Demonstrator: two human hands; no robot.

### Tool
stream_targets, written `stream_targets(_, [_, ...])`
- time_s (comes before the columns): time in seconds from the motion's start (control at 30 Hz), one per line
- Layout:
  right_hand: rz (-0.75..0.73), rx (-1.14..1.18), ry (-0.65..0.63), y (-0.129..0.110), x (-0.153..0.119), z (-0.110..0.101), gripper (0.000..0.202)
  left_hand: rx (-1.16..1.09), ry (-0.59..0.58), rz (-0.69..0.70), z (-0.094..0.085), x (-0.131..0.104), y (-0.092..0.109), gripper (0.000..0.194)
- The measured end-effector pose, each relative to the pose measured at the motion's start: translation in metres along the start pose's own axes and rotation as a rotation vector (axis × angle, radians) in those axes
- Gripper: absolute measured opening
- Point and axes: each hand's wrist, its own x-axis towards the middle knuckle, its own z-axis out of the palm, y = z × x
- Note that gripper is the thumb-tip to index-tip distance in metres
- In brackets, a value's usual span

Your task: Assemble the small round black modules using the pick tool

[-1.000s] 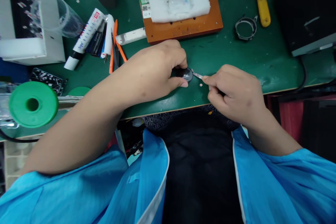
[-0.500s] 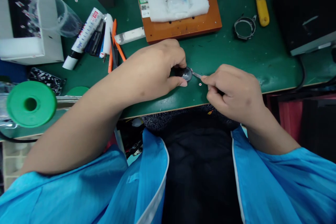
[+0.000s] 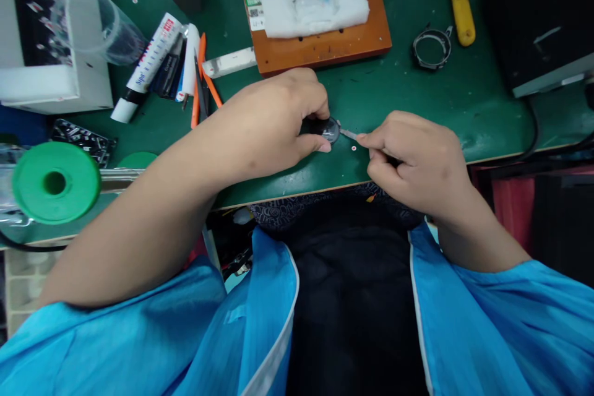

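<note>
The left hand (image 3: 297, 117) reaches in from the lower left, back of the hand up, wrist bent, its fingers and thumb pinching the dark rounded piece (image 3: 330, 130) from its far and near sides. The right hand (image 3: 413, 161) comes from the lower right with fingers curled, index finger and thumb gripping the thin metal tool (image 3: 349, 134). The tool's long axis runs leftward and slightly away from the person, its tip at the right edge of the dark piece; whether they touch is too small to tell. The piece lies low over the green tabletop (image 3: 375, 90), near its front edge, its rounded end facing right toward the tool; the rest is hidden under the left hand, so its full long axis cannot be told.

A small white dot (image 3: 353, 148) lies just below the tool. Beyond the hands sits an orange block (image 3: 325, 49) bearing a white foam pad (image 3: 283, 9). Farther right are a dark ring (image 3: 431, 65) and a yellow handle (image 3: 461, 9); to the left, a marker (image 3: 151, 59) and a green spool (image 3: 78, 182).
</note>
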Motion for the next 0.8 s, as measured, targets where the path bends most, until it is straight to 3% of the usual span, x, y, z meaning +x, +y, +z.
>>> stream_targets(0.47, [-0.011,0.017,0.000,-0.001,0.002,-0.001,0.029,-0.007,-0.095,-0.054,-0.010,0.001,0.014,0.020])
stream_targets(0.8, [-0.023,-0.001,0.012,0.002,0.002,0.000,0.028,-0.105,-0.044,-0.047,-0.008,-0.001,0.007,0.019])
